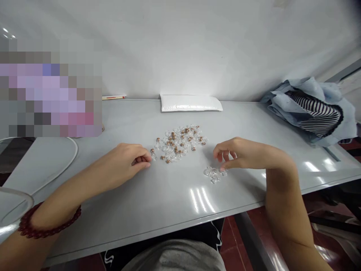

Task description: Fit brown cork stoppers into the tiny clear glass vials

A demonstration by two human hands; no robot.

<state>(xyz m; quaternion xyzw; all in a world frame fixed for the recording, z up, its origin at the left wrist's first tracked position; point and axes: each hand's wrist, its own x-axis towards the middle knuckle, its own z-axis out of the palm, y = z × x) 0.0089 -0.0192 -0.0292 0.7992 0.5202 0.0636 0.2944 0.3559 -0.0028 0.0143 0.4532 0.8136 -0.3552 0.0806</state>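
A loose heap of tiny clear glass bottles with brown corks [177, 143] lies in the middle of the grey table. My left hand [134, 160] is at the heap's left side, fingers curled in a pinch at one small corked bottle [152, 154]. Right of the heap, my right hand [234, 153] hovers low, its fingers bent and apart from the thumb. Under that thumb sits a smaller pile of clear pieces [213, 174] without visible corks; their exact shape is hard to make out.
A white padded packet [191, 103] lies against the back wall. Bunched light-blue cloth with a striped lining [316, 109] is at the right. A pen-like stick [114, 98] rests at the back left, and a white cable [66, 165] curves along the left side.
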